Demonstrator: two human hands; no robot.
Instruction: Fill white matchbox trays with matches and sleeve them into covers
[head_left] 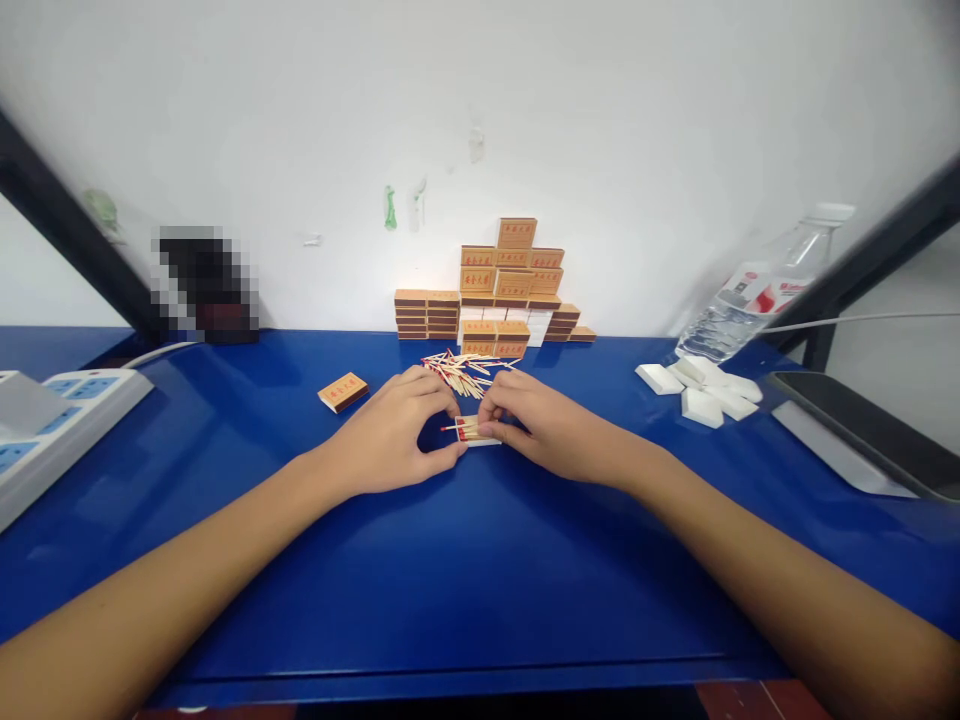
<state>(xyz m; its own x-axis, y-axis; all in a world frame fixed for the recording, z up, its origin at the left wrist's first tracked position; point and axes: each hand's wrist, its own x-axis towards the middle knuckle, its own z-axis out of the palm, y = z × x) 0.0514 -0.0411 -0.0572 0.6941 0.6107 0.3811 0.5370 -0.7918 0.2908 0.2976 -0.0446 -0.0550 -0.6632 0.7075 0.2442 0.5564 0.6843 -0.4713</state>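
A small white matchbox tray (491, 443) with red-headed matchsticks (463, 430) in it lies on the blue table between my hands. My left hand (397, 430) holds the tray's left end, thumb at the near corner and fingers at the far one. Over the right part of the tray, my right hand (536, 425) is closed in a pinch on matchsticks; how many is hidden by the fingers. One match sticks out past the tray's left edge. Just beyond my hands lies a loose pile of matches (469, 378). A matchbox cover (343, 392) rests left of my left hand.
Stacked matchboxes (517, 280) stand against the wall behind the pile. Several white trays (701, 405) lie at the right, near a tilted clear bottle (757, 290) and a dark phone (877, 425). A power strip (90, 430) sits at the left on the blue table (480, 590).
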